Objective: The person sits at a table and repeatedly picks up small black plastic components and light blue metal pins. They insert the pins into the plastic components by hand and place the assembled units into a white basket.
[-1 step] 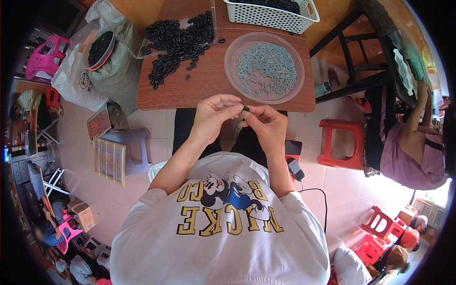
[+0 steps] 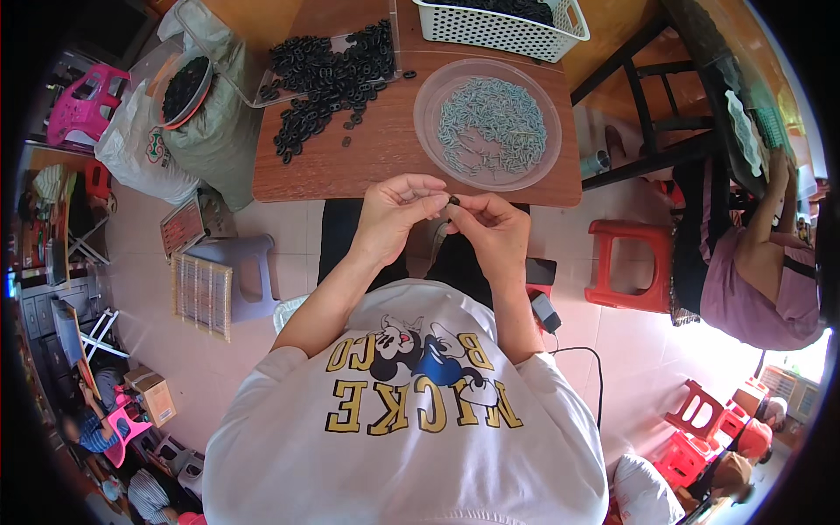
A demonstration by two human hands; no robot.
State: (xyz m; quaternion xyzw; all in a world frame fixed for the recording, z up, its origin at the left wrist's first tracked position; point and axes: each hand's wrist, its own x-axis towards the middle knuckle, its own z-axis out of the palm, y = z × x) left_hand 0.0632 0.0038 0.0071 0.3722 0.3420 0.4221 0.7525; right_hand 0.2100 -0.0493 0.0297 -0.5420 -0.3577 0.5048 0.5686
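Observation:
Just off the table's near edge, my left hand (image 2: 395, 210) and my right hand (image 2: 492, 223) meet at the fingertips. Between them they pinch a small dark piece (image 2: 452, 200), mostly covered by the fingers. On the table's left lies a pile of black oval pieces with holes (image 2: 328, 83), some spilling out of a clear tray (image 2: 395, 39). A round translucent bowl (image 2: 423, 131) stands at the right, holding many small pale blue-green metal pieces, perhaps screws (image 2: 499, 122).
A white perforated basket (image 2: 499, 28) with dark contents stands at the table's far side. Full sacks (image 2: 223, 131) and a bowl of black bits (image 2: 184, 92) are at left. A red stool (image 2: 630, 267) stands right; beyond it sits a person in a mauve top (image 2: 757, 284).

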